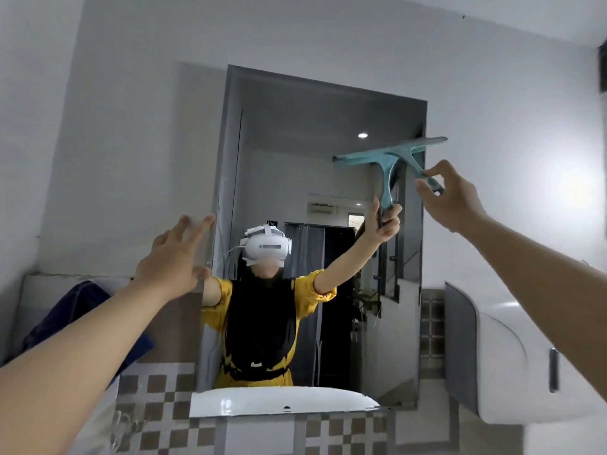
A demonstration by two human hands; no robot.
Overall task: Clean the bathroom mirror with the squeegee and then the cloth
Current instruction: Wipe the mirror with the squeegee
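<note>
The tall rectangular mirror (295, 152) hangs on the white wall and reflects a person in a yellow top. My right hand (451, 195) grips the handle of a teal squeegee (414, 152), whose blade lies against the glass near the mirror's upper right edge. My left hand (174, 254) is raised with fingers spread at the mirror's left edge, holding nothing. A dark blue cloth (78, 310) hangs at the left, below my left hand.
A white dispenser box (512, 362) is mounted on the wall right of the mirror. Brown and white checkered tiles (157, 408) cover the lower wall. The rim of a white basin (282, 402) shows in the mirror's bottom.
</note>
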